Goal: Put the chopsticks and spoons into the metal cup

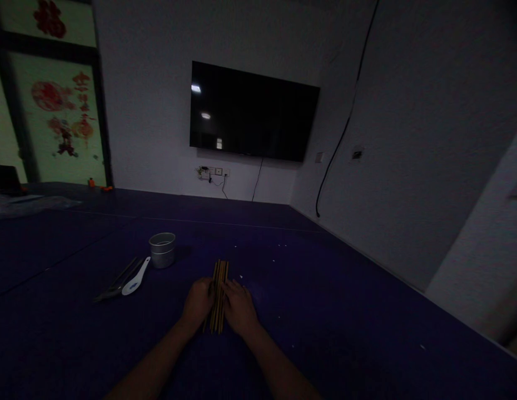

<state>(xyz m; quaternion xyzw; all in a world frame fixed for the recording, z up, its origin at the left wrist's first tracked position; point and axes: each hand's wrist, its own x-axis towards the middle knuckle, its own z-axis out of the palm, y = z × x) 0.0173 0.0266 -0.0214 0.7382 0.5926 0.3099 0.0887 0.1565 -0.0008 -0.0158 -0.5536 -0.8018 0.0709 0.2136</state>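
Several yellowish-brown chopsticks (219,297) lie side by side in a loose bundle on the dark blue tabletop (342,311), pointing away from me. My left hand (198,304) grips the bundle's left side with curled fingers. From the right, my right hand (240,306) closes against it, its thumb and fingers on the sticks. Beyond my left hand stands a grey metal cup (162,251). A white spoon (135,279) with a blue mark in its bowl lies left of the cup, beside some dark metal utensils (120,282) whose kind I cannot make out.
Small white specks dot the table around my hands. Clear plastic wrapping (29,205) lies at the far left, near small orange objects (105,189). A television (252,111) hangs on the wall behind the table, and a black cable (337,144) runs down the right wall.
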